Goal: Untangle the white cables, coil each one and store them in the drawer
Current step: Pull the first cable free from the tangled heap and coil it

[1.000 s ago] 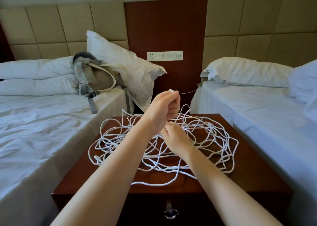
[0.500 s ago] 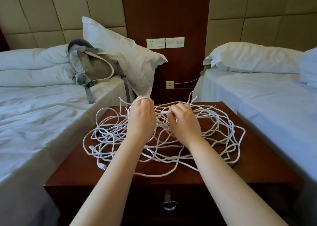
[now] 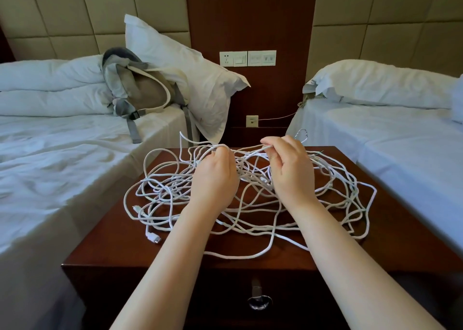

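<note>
Head view: white cables (image 3: 162, 187) lie tangled on the counter (image 3: 120, 252), so untangling looks barely begun. Left hand (image 3: 213, 176) and right hand (image 3: 292, 171) each pinch a raised strand. Next, probably, trace one end free; the drawer (image 3: 220, 302) is closed.

No text, brand or number can be read. At 12 o'clock on the wood panel, the socket plate (image 3: 233, 58) and the switch plate (image 3: 261, 58) show only marks too small to make out. So does the small plate (image 3: 252, 121) below them.
</note>
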`<action>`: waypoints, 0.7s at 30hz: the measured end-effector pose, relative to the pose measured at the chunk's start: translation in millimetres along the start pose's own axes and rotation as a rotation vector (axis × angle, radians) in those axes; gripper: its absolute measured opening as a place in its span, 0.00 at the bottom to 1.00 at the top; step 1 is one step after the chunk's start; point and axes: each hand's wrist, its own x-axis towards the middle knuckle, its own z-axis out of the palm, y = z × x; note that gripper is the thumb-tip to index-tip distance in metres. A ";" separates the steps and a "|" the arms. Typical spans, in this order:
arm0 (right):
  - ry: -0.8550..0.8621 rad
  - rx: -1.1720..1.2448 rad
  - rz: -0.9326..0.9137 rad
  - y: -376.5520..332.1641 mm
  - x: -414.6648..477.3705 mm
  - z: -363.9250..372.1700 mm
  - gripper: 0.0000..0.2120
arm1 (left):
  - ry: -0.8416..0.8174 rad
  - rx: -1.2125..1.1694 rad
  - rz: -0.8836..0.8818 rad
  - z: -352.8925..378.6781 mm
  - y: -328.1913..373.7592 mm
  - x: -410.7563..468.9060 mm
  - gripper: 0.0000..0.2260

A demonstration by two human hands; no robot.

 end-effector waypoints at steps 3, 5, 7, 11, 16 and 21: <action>0.031 0.019 -0.009 -1.9 0.7 -3.6 0.17 | -0.045 -0.094 0.025 -3.8 6.0 -0.7 0.17; 0.042 0.036 0.003 -1.0 2.5 -5.4 0.17 | -0.051 -0.163 0.076 -7.3 8.2 0.3 0.15; 0.049 0.055 0.033 -0.6 4.5 -5.7 0.15 | -0.076 -0.135 0.120 -12.3 9.0 2.2 0.08; 0.043 0.104 0.094 -1.3 5.9 -8.1 0.15 | -0.075 -0.009 0.180 -16.7 15.2 4.9 0.07; 0.092 0.255 0.131 -6.8 13.0 -14.7 0.10 | -0.243 -0.077 0.057 -17.7 28.8 3.6 0.13; 0.117 0.370 0.134 -12.1 17.5 -21.2 0.07 | -0.581 -0.504 -0.136 -27.1 47.0 3.4 0.21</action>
